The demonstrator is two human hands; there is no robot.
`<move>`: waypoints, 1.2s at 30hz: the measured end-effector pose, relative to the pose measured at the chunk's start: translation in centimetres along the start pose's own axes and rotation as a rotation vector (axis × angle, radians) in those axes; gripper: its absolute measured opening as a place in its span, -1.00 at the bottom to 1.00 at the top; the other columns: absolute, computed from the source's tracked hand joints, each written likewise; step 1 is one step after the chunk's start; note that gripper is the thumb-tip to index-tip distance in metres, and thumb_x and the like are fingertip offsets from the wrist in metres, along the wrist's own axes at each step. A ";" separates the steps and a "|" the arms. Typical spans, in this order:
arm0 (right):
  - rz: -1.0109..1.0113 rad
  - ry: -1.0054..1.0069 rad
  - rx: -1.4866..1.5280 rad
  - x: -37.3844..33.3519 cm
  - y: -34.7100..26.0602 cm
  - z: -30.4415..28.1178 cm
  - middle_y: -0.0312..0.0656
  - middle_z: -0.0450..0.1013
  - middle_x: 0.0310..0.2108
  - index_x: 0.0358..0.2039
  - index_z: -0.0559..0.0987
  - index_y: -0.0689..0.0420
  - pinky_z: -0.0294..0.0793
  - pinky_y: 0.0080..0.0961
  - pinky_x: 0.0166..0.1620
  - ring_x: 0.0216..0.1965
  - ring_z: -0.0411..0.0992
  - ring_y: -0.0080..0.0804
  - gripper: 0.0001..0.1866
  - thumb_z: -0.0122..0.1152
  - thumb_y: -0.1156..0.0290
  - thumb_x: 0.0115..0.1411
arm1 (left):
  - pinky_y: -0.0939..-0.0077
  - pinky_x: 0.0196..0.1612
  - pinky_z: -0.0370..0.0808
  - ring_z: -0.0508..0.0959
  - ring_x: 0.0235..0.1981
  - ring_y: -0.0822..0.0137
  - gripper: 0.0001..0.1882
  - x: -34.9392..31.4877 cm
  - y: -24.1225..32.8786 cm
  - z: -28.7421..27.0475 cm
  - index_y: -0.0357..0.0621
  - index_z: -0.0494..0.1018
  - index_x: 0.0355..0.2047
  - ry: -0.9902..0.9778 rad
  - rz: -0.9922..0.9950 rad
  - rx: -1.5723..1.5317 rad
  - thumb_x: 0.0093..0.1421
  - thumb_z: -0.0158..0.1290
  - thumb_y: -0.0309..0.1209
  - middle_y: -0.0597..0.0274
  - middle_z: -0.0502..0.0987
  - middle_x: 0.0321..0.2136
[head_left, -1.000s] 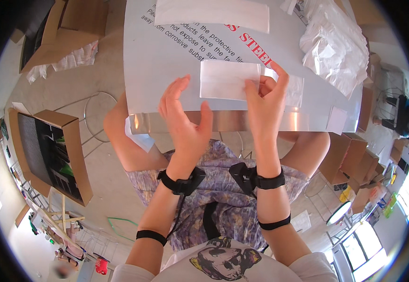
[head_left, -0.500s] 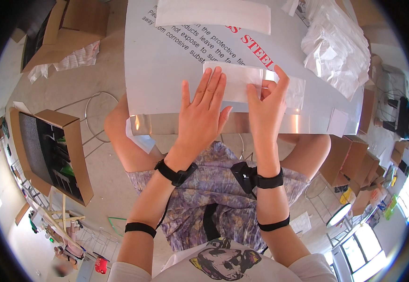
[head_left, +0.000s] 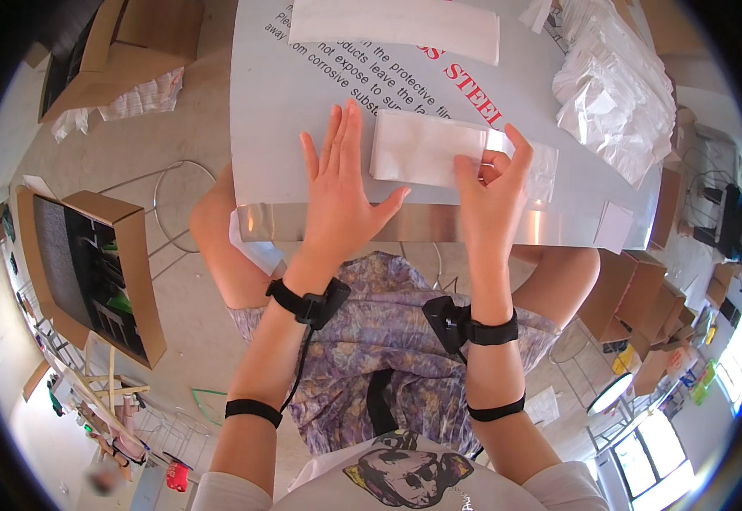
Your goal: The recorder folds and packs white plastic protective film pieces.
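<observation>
A white paper sleeve with a clear plastic end (head_left: 426,149) lies near the front edge of the film-covered steel table (head_left: 303,94). My right hand (head_left: 492,187) pinches it between thumb and fingers where the white part meets the clear part. Left of the sleeve, my left hand (head_left: 337,192) rests over the table, fingers stretched and thumb spread, holding nothing. A second flat white sleeve (head_left: 396,27) lies farther back. At the back right, a heap of crinkled clear and white plastic bags (head_left: 614,94) spreads over the table.
A small white card (head_left: 614,226) lies at the table's right front corner. An open carton with dark contents (head_left: 137,281) stands at the left, another carton (head_left: 154,55) at the far left. Brown boxes (head_left: 622,294) are stacked at the right.
My left hand has lifted off the sleeve and moved left, its thumb now spread wider. The right hand keeps its pinch, and the sleeve's left end is uncovered.
</observation>
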State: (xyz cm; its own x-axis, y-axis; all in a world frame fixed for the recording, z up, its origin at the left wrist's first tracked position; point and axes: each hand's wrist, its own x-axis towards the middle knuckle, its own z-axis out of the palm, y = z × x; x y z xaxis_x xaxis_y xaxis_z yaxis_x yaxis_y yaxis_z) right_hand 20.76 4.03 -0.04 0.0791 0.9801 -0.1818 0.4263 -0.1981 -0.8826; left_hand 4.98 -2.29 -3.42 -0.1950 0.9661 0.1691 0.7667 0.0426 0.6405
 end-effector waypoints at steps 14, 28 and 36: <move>0.002 -0.014 -0.039 0.1 0.0 -0.2 -0.02 0.53 -0.38 0.24 0.17 0.19 0.51 -0.37 -0.30 -0.41 0.53 -0.25 -0.35 0.17 0.53 0.14 | -0.09 0.43 -0.12 0.16 0.37 0.13 0.03 2.5 -1.4 -1.3 -0.10 -0.05 0.40 -0.147 0.112 -0.159 -0.05 0.25 -0.44 0.23 0.34 0.26; -0.100 0.028 -0.201 -0.1 0.2 -0.2 -0.19 0.54 -0.42 0.23 0.20 0.20 0.44 -0.43 -0.19 -0.36 0.51 -0.41 -0.33 0.27 0.53 0.13 | -0.04 0.37 0.06 0.24 0.32 0.01 -0.35 1.6 -1.9 -0.6 -0.16 0.19 0.30 -0.019 0.092 -0.063 0.24 0.11 -0.35 0.10 0.34 0.25; -0.091 0.038 -0.212 0.0 0.4 -0.2 -0.17 0.53 -0.43 0.22 0.21 0.18 0.45 -0.43 -0.24 -0.38 0.52 -0.39 -0.34 0.27 0.56 0.13 | -0.04 0.33 0.14 0.25 0.31 -0.05 -0.44 2.2 -1.6 0.4 -0.19 0.24 0.27 0.088 0.072 0.019 0.27 0.07 -0.41 0.08 0.36 0.22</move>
State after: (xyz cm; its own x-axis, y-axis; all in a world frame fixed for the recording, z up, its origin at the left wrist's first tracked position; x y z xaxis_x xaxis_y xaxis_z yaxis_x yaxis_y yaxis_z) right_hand 21.10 3.94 -0.31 0.0638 0.9943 -0.0854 0.6123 -0.1066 -0.7834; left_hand 3.63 -0.15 -4.40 -0.1910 0.9410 0.2795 0.7920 -0.0205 0.6101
